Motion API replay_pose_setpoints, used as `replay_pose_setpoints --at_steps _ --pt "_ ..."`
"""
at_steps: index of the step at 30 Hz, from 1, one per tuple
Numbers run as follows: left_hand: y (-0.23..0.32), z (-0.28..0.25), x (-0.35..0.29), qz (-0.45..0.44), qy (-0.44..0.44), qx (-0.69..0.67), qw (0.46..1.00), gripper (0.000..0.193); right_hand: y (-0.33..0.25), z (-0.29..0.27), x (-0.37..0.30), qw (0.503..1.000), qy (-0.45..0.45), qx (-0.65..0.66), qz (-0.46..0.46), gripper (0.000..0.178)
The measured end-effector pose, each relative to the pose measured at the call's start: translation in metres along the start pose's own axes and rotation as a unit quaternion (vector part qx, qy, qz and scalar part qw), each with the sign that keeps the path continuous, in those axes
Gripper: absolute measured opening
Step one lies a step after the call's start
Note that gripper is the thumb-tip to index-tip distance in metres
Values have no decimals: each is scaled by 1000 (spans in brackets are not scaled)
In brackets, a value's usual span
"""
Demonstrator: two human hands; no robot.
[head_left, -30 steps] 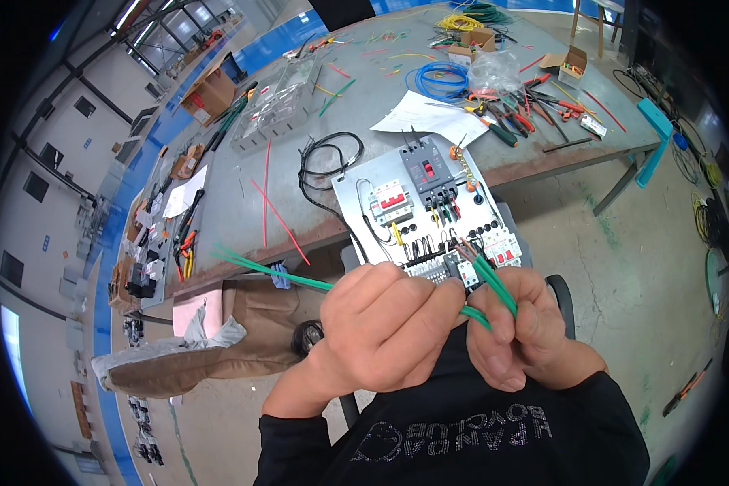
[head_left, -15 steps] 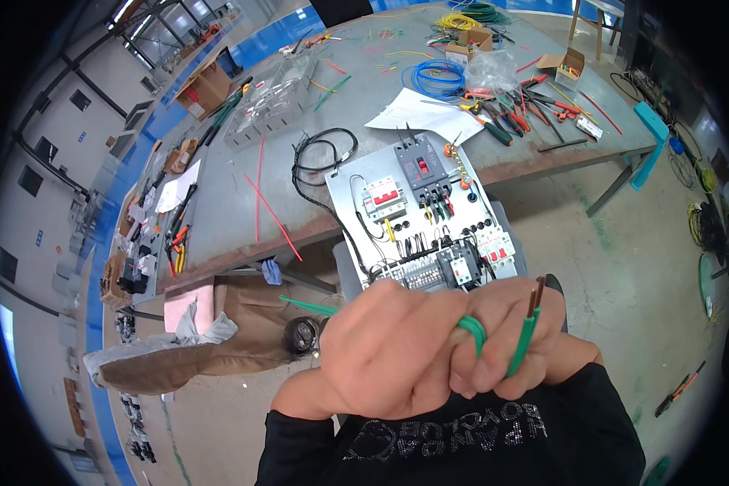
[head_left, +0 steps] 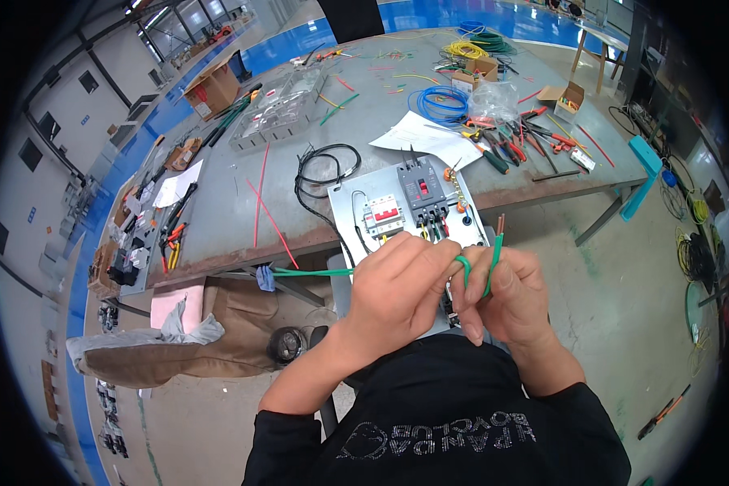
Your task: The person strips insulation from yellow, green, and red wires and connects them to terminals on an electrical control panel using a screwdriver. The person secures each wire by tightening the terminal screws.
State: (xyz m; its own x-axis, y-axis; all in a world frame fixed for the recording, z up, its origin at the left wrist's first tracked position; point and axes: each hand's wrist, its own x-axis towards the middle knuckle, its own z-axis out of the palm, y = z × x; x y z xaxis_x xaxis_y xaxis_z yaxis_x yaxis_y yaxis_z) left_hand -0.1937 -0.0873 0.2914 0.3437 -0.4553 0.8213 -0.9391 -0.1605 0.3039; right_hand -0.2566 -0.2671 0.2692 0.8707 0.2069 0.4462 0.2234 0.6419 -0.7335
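Note:
Both hands meet in front of a metal mounting panel (head_left: 345, 200) that leans on the table edge. My left hand (head_left: 401, 283) is closed around green wires (head_left: 316, 273), whose long ends stick out to the left. My right hand (head_left: 514, 296) grips the other part of the green wire, close against the left fingers. Two stripped copper ends point up beside the right thumb and index finger. A green loop shows between the hands. On the panel sit a dark moulded-case breaker (head_left: 421, 188) and a white breaker with red levers (head_left: 383, 215); my hands hide the lower part.
On the grey table (head_left: 235, 206) lie black cable (head_left: 328, 154), red wires (head_left: 261, 194), white paper (head_left: 425, 139), a blue wire coil (head_left: 441, 105), several pliers and screwdrivers (head_left: 510, 146), and a clear plastic case (head_left: 279, 113). A brown garment (head_left: 162, 356) lies at lower left.
Both hands with the green wire have moved up and farther from my body, now covering the panel's lower part. The right fingers have opened out somewhat from a tight fist.

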Motion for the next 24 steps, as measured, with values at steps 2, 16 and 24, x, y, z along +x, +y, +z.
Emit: replay_pose_setpoints --at_steps 2,16,24 --pt "-1 0 0 4 3 5 1000 27 2 -1 0 1000 1 4 -3 47" --pt "-35 4 -13 -41 -51 -45 997 21 -3 -10 10 992 83 -90 -27 44" --pt "-68 -32 -29 -173 -130 26 976 16 -85 45 60 965 59 -247 -69 44"
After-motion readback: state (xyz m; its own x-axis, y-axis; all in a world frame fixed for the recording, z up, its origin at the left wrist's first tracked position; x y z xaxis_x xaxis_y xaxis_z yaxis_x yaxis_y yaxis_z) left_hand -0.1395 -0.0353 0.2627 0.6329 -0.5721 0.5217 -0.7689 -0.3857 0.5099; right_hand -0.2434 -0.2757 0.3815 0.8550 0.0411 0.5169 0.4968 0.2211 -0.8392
